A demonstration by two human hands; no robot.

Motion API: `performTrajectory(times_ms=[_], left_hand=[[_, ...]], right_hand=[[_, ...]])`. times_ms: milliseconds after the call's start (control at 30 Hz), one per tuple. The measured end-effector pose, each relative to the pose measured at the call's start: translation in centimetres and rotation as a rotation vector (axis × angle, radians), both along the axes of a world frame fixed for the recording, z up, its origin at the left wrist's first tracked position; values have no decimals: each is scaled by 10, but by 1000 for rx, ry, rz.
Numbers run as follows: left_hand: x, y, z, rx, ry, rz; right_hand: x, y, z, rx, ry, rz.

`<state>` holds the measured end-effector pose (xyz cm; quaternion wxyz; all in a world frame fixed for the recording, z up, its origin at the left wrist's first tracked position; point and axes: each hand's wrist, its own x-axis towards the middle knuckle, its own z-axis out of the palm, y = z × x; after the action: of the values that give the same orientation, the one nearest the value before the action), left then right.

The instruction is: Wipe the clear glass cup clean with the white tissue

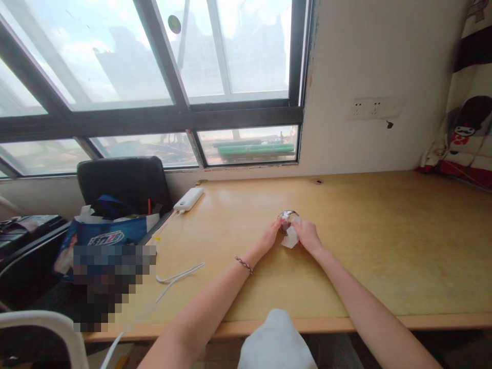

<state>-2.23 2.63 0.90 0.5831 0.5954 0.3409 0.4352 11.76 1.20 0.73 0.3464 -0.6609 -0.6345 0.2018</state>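
Above the desk, a small shiny, round, silvery and dark object [287, 214] is held between my two hands; its exact kind is too small to make out. My left hand [270, 234] grips its left side, fingers closed round the edge. On the other side, my right hand [309, 237] is closed on a white tissue [291, 239], which is pressed against the object and hangs down in front of it. My fingertips are partly hidden behind the object and the tissue.
The wooden desk [384, 246] stretches under both arms. A white power bank [188, 199] lies at its left edge, and a white cable [180, 274] curls nearer. Left of the desk, a blue bag [115, 230] rests on a black chair [125, 177]. Behind are a window and wall sockets [368, 108].
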Motion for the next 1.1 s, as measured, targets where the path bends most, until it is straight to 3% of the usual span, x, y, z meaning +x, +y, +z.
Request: performTrajectory(times_ms=[100, 233, 467, 667, 867, 1100], left_hand=[[0, 6, -7, -87, -53, 52], [-3, 7, -9, -156, -63, 79], [-2, 3, -6, -107, 34, 84], [1, 1, -4, -46, 21, 29], [3, -9, 4, 113, 90, -68], [5, -6, -4, 122, 137, -30]], right_hand=[[2, -2, 2, 175, -231, -29], [3, -5, 6, 251, -271, 16], [-1, 3, -3, 14, -61, 129], [-3, 3, -7, 107, -86, -46], [1, 4, -2, 84, 86, -153], [-1, 2, -5, -169, 279, -45]])
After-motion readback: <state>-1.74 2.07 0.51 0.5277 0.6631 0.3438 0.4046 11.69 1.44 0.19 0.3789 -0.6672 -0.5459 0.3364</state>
